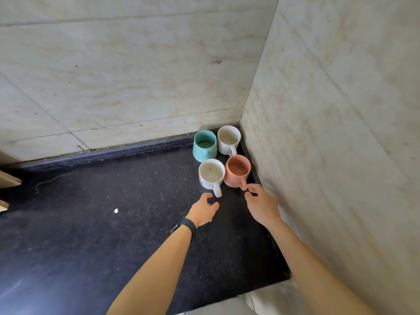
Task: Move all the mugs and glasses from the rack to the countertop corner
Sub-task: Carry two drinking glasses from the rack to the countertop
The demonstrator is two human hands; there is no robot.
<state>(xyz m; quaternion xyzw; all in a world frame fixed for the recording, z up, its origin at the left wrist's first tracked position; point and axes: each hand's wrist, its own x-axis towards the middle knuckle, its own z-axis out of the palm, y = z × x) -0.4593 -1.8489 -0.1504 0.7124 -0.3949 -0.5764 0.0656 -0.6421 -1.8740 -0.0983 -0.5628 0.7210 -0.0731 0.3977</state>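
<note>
Several mugs stand upright in the corner of the black countertop (113,223): a teal mug (203,145) and a white mug (228,139) at the back, a white printed mug (211,175) and a salmon mug (237,170) in front. My left hand (203,211) sits just below the printed mug's handle, fingers curled apart, holding nothing. My right hand (261,204) has its fingertips right at the salmon mug's handle, loosely spread, not gripping it. The rack is out of view.
Marble-tiled walls (136,76) close the corner at the back and on the right (341,133). A small white speck (116,210) lies on the counter. A black band circles my left wrist (185,226). A beige object (9,178) shows at the left edge.
</note>
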